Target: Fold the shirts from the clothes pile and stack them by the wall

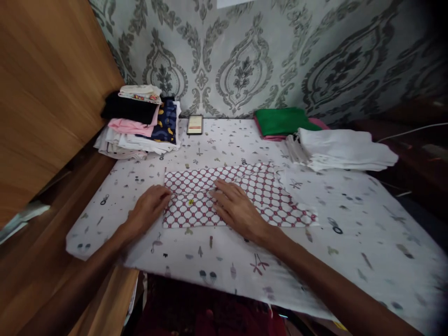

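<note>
A white garment with a red and grey lattice print (259, 191) lies folded flat on the cloth-covered table (224, 254). My left hand (150, 206) is at the garment's left edge, its fingertips bent together on the fabric there; whether they pinch the edge is hard to make out. My right hand (236, 205) rests palm down on the middle of the garment, fingers stretched out and slightly apart. A small yellow mark (191, 202) shows on the fabric between the two hands.
A stack of folded clothes (131, 112) stands at the back left by a wooden panel (52, 84). A phone (195, 125) lies near the patterned wall. Folded green cloth (285, 121) and folded white cloth (343, 149) are at the back right.
</note>
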A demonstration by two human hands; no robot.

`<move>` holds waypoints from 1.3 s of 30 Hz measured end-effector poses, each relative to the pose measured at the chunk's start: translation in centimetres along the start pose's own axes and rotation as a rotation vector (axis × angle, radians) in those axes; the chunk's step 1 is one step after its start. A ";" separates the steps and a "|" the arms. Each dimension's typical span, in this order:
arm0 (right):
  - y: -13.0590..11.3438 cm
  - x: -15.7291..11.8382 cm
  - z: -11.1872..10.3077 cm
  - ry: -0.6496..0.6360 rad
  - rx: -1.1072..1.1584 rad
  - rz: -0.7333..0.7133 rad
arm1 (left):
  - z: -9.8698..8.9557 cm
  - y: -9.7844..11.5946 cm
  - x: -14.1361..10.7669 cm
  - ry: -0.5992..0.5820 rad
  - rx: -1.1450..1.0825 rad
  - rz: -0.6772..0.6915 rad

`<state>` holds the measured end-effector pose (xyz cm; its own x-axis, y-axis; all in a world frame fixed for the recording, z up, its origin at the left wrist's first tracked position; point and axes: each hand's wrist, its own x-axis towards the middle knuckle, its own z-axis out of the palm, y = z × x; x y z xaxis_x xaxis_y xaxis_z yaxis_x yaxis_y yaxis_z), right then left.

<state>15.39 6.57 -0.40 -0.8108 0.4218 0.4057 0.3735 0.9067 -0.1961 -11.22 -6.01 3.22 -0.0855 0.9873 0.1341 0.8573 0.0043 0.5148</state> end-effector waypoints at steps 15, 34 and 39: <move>10.6 -2.9 -1.6 0.090 -0.128 0.566 | 0.1 0.6 0.8 -0.182 -0.321 -0.177; 9.4 -1.6 -3.5 0.420 0.305 0.718 | 1.3 1.6 -1.8 -0.006 -0.694 -0.440; 10.1 -1.3 -2.8 0.297 0.181 0.779 | 1.8 0.7 -2.7 0.008 -0.624 -0.418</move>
<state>21.46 15.16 -0.42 -0.1911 0.9321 0.3076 0.6775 0.3521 -0.6458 -9.48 -8.38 1.74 -0.3468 0.9219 -0.1728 0.3059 0.2853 0.9083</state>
